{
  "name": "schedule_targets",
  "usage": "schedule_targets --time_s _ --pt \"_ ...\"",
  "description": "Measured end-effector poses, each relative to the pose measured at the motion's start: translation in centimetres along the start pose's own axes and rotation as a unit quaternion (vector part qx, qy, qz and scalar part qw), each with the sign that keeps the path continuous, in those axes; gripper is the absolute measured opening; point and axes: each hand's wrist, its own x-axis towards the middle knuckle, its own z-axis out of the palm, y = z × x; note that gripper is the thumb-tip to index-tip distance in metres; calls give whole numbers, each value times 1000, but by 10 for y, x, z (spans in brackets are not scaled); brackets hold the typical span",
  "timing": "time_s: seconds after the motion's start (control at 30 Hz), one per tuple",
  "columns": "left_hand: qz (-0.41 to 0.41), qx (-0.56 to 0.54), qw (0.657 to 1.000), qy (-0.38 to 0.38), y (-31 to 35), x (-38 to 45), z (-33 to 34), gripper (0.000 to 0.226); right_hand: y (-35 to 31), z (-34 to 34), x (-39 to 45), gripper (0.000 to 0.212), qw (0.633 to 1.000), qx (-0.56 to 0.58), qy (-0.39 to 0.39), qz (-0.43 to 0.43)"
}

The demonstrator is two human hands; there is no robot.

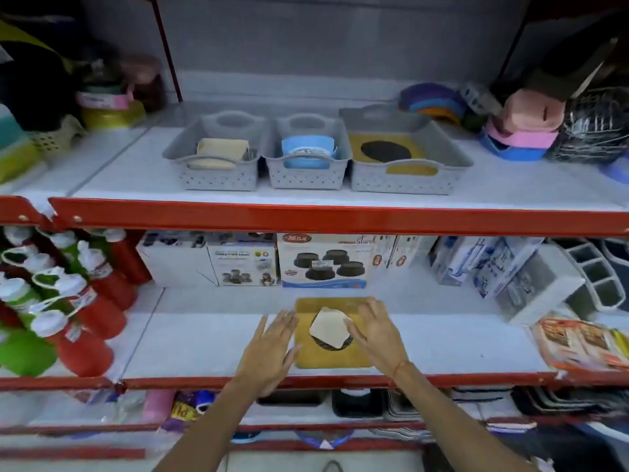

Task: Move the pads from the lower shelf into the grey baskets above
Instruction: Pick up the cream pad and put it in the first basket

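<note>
Neither hand grips anything: both are spread open, fingers apart, over the lower shelf. Left hand palm down, fingers extended far-ward, just left of the yellow pad, fingertips at its left edge. Right hand also flat and open, lying over the right part of the yellow pad, thumb side touching or just beside the cream pad; contact cannot be told for sure. Both forearms reach up from the near edge, converging toward the pads; a thin red thread circles the right wrist.

Upper shelf, white with red front rail, carries three grey baskets in a row. Large basket on the right holds a yellow pad with a dark oval one on top. Middle basket holds blue pads. Left basket holds cream pads.

On the lower shelf, near front edge, centre: the yellow pad lies flat, a dark round pad on it, mostly covered by the cream pad, which sits tilted on top.

Boxes stand along the far side of the lower shelf; red and green bottles lie at left.
</note>
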Motion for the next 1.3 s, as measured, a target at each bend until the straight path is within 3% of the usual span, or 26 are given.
schedule_targets --time_s 0.17,0.3,0.43,0.63,0.87,1.07,1.2,1.3 --pt "8 53 996 -65 -8 14 37 66 23 29 4 82 982 27 -167 83" --pt "22 65 997 -46 -11 18 44 63 27 42 16 95 979 25 -182 89" --pt "27 63 992 -106 -7 17 36 68 26 50 21 93 981 21 -179 78" --pt "19 74 992 -99 -9 14 19 67 23 49 19 92 983 30 -158 85" --pt "33 79 990 108 -23 1 -33 60 -11 5 13 96 989 121 -84 31" --pt "67 105 949 289 -50 -16 -119 62 -73 -74 20 101 974 208 -26 -83" --pt "-3 99 920 379 -71 -6 -195 62 -125 -127 42 103 962 222 0 -162" --pt "-68 56 910 406 -83 8 -241 61 -161 -159 71 104 953 224 26 -201"
